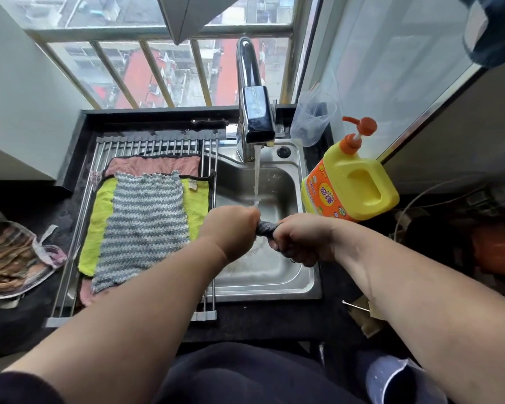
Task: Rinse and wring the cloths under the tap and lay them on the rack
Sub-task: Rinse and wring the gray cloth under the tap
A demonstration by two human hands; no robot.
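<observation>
Wringing grey cloth [263, 228], long axis left-right, ends clenched in left hand [231, 228] and right hand [301, 243]; rack [146, 145] leftward, nearer left hand.

L forearm [146, 301] & R forearm [405, 281] bare, reaching fwd from the bottom corners, converging mid-frame. L hand [229, 228] fisted, back of hand up, fingers curled round one end of a twisted grey cloth [263, 228]. R hand [302, 240] fisted on the other end, fingertips tucked under. Hands near each other, short bit of cloth showing btwn. Dark sleeve [18, 389] at L upper arm.
</observation>
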